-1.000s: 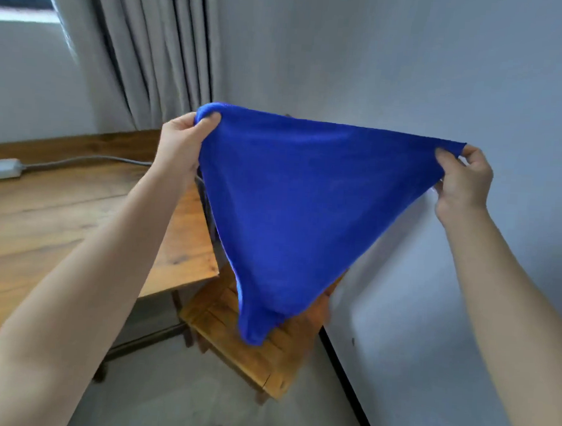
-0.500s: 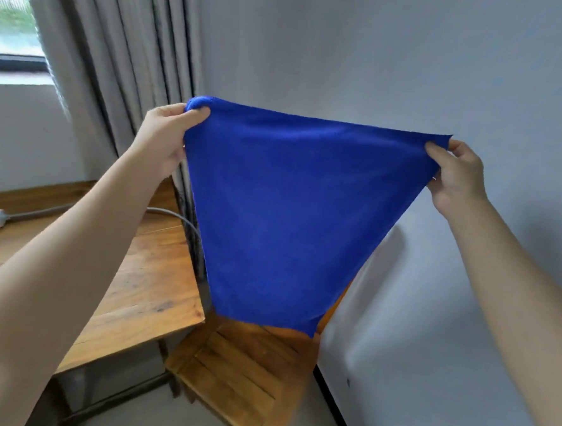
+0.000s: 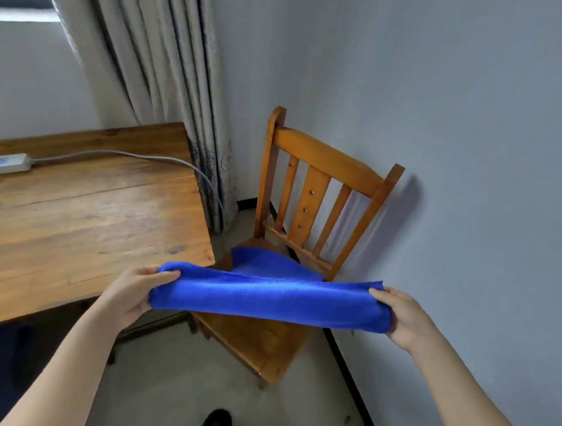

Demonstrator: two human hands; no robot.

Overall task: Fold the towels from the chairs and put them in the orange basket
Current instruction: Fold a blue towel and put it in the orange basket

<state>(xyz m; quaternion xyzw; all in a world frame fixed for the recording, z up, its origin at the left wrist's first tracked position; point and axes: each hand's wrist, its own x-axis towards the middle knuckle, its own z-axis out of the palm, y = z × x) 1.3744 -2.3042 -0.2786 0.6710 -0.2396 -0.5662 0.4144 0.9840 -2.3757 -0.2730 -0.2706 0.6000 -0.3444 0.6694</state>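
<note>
A blue towel [image 3: 268, 297] is stretched flat between my two hands just above the seat of a wooden chair [image 3: 321, 169]. My left hand [image 3: 133, 294] grips its left end and my right hand [image 3: 401, 319] grips its right end. The far part of the towel lies on the seat behind the held edge. No orange basket is in view.
A wooden table [image 3: 75, 220] stands to the left, with a white power strip [image 3: 3, 164] and its grey cable on it. Grey curtains [image 3: 169, 74] hang behind. A white wall runs along the right. My dark shoe [image 3: 216, 423] shows on the floor.
Both hands have come down from chest height with the towel. It hung in a point before; now it lies low and flat over the chair seat, and the chair back is uncovered.
</note>
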